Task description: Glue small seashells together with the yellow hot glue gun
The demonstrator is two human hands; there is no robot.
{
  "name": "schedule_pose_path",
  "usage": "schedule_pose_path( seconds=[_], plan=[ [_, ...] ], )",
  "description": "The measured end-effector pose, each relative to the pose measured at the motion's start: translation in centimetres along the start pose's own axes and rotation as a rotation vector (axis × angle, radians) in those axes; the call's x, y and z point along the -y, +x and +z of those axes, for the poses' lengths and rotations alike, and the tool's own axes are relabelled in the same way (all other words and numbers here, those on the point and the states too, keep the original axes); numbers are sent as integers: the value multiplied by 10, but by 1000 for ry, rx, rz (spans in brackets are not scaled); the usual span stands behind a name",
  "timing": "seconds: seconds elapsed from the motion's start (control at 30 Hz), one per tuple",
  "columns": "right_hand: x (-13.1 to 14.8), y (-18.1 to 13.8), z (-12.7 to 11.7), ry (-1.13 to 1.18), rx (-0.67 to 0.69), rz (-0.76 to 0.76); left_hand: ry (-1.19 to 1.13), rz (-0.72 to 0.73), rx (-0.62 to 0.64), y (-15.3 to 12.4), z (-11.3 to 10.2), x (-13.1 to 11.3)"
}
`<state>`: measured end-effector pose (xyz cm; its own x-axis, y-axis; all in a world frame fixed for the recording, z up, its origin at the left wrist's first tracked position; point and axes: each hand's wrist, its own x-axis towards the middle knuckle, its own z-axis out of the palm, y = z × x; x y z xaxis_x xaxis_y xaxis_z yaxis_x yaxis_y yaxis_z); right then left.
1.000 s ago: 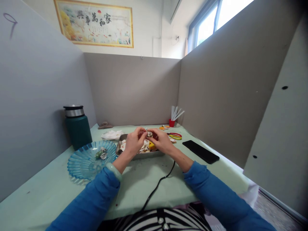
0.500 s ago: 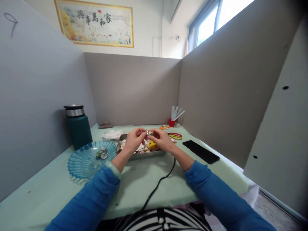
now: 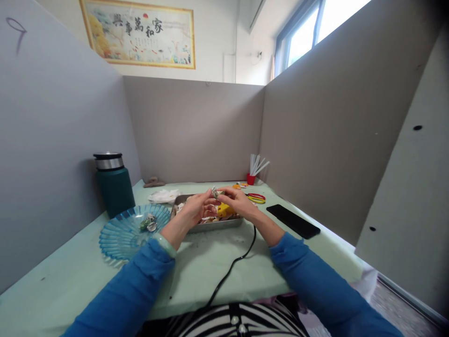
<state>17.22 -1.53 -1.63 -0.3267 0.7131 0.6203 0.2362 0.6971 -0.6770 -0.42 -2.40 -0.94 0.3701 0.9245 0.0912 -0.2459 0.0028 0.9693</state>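
Note:
Both my hands meet above a metal tray point(image 3: 213, 225) holding several wrappers and a yellow piece. My left hand point(image 3: 194, 210) and my right hand point(image 3: 236, 202) pinch a small silvery wrapped sweet point(image 3: 216, 192) between their fingertips. The fingers of both hands are closed on it. To the left, a blue glass plate point(image 3: 122, 234) carries a couple of wrapped sweets point(image 3: 148, 223).
A green flask point(image 3: 113, 183) stands at the left wall. A black phone point(image 3: 293, 221), red-yellow scissors point(image 3: 257, 198), a red cup of white sticks point(image 3: 251, 178) and crumpled tissue point(image 3: 163, 196) lie around. A black cable point(image 3: 228, 271) runs to me. Grey partitions enclose the table.
My hands have lifted slightly and turned the small sweet between the fingertips; my left palm now faces more upward.

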Motion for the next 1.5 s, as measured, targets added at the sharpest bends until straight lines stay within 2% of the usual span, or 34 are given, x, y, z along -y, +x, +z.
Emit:
schedule_pose_path(
  seconds=[0.1, 0.23, 0.37, 0.5, 0.6, 0.63, 0.7, 0.77, 0.83, 0.97, 1.1, 1.23, 1.5],
  plan=[
    [-3, 0, -1, -4, 28, -29, -133, -37, 88, -1, 0, -1],
    [-4, 1, -1, -11, 51, -34, -225, -98, 48, -5, 4, -6],
    [-4, 4, -7, -75, 16, -44, -318, -147, 14, -7, 7, -11],
    [-6, 3, -27, -380, 46, -39, -423, -121, -50, -3, 0, -13],
    [-12, -2, -39, -646, 301, 54, -472, -90, -116, 1, -5, -12],
    [-14, -4, -41, -734, 346, 85, -482, -75, -134, 2, -6, -12],
    [-17, -7, -41, -869, 362, 129, -500, -41, -168, 4, -7, -12],
    [-19, -8, -40, -893, 330, 133, -521, -4, -211, 4, -7, -13],
    [-19, -6, -41, -764, 249, 109, -551, 34, -266, 5, -8, -15],
    [-19, 0, -47, -227, 39, 94, -608, 89, -367, 6, -11, -19],
    [-21, 1, -44, 181, -21, 38, -615, 101, -362, 4, -11, -20],
    [-19, -1, -36, 285, -29, -23, -598, 101, -327, 2, -7, -20],
    [-7, -6, -34, 425, 75, -80, -595, 121, -309, 1, -5, -19]
  ],
)
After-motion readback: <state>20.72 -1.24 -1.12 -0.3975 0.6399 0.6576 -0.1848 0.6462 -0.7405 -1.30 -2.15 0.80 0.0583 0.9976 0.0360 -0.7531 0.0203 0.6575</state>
